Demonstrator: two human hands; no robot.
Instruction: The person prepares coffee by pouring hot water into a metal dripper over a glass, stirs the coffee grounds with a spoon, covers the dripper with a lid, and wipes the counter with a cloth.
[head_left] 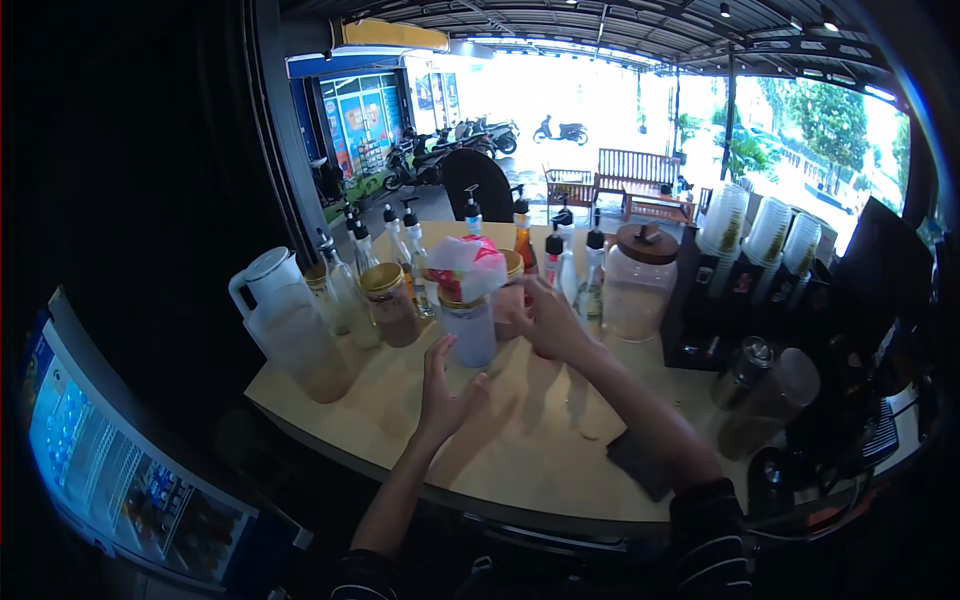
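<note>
A jar with pale whitish contents stands near the back middle of the counter. A crumpled clear-and-red plastic packet is at its top, over the gold rim. My left hand is just in front of this jar, fingers and thumb spread, holding nothing. To the right of the packet, my right hand has its fingers curled in. Whether those fingers grip the packet's edge or something else is hidden. Behind the right hand, a gold-lidded jar with brownish contents is partly covered.
Several pump bottles line the back. A pitcher and a brown-filled jar are left. Rightward stand a wood-lidded jar, stacked cups and a metal canister. A dark cloth lies near the front edge.
</note>
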